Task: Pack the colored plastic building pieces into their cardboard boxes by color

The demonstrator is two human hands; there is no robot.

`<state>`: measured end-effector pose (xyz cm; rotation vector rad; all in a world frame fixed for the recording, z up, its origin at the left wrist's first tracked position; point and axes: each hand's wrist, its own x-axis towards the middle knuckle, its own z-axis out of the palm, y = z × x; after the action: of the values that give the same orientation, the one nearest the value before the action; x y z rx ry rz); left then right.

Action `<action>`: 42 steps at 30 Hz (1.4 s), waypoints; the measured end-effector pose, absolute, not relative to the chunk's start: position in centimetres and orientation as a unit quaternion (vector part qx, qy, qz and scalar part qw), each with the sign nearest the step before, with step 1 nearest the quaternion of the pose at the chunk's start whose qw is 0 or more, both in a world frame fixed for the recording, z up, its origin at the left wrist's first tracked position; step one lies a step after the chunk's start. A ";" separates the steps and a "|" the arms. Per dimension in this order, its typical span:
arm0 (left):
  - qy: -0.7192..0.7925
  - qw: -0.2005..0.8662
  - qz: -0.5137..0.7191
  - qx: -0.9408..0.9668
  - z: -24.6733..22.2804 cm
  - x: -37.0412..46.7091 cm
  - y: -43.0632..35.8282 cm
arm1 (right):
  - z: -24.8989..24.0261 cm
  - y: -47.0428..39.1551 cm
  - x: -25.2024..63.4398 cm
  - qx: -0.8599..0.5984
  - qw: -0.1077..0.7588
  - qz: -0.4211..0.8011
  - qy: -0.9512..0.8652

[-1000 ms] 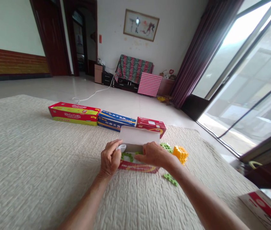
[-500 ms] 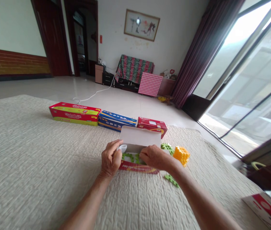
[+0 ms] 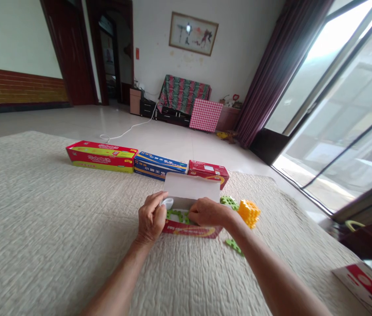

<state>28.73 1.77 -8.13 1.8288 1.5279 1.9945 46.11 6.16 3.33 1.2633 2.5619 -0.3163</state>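
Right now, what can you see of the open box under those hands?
The open box looks like cardboard: red outside with yellow curved markings, pale inside. It lies crosswise on a textured cream mat, its lid raised at the far side. The left hand holds its left end; the right hand is partly inside. Green lattice pieces lie within, and a white item shows at the left end.

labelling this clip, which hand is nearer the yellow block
Right: right hand is in the open box, left of the yellow block; left hand is farther, at the box's left end.
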 end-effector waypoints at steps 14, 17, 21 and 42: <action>0.491 0.026 0.644 0.586 -8.3 28.7 1.9 | 4.6 6.4 45.4 0.372 0.268 -0.113 0.882; 0.488 0.027 0.645 0.587 -8.2 28.8 1.8 | 4.4 6.3 45.4 0.367 0.266 -0.102 0.885; 0.490 0.027 0.646 0.584 -8.0 28.9 1.8 | 4.2 6.2 45.1 0.369 0.275 -0.070 0.885; 0.504 0.050 0.635 0.583 -8.5 28.6 2.0 | 2.6 7.4 46.1 0.354 0.173 -0.118 0.911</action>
<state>28.60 1.97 -8.46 1.7757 1.5344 1.9342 46.06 7.36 2.58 1.0053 2.5853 -0.3354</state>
